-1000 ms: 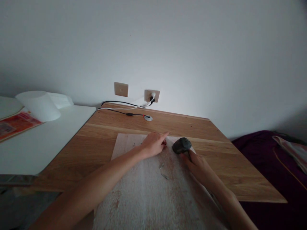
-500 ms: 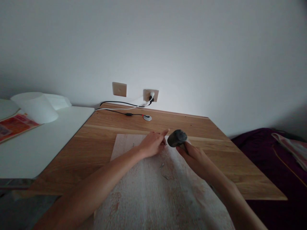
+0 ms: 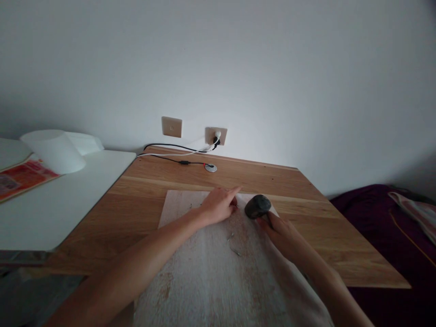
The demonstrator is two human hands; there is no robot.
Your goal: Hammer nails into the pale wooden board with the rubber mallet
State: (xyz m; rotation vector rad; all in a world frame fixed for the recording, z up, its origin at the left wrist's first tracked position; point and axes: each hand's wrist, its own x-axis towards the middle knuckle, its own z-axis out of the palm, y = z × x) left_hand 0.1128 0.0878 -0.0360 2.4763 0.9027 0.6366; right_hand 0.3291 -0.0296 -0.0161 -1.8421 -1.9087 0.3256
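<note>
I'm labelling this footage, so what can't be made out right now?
All in the head view:
Whatever the left hand may be pinching: too small, and screened by the hand itself.
The mallet below its head: mostly hidden by the right hand.
The small metal bits on the board: too small to identify.
The orange printed sheet: cut off by the left edge, print blurred.

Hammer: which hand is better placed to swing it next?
Right, I'd judge: the right hand grips the hammer, while the left hand is down at the board.
</note>
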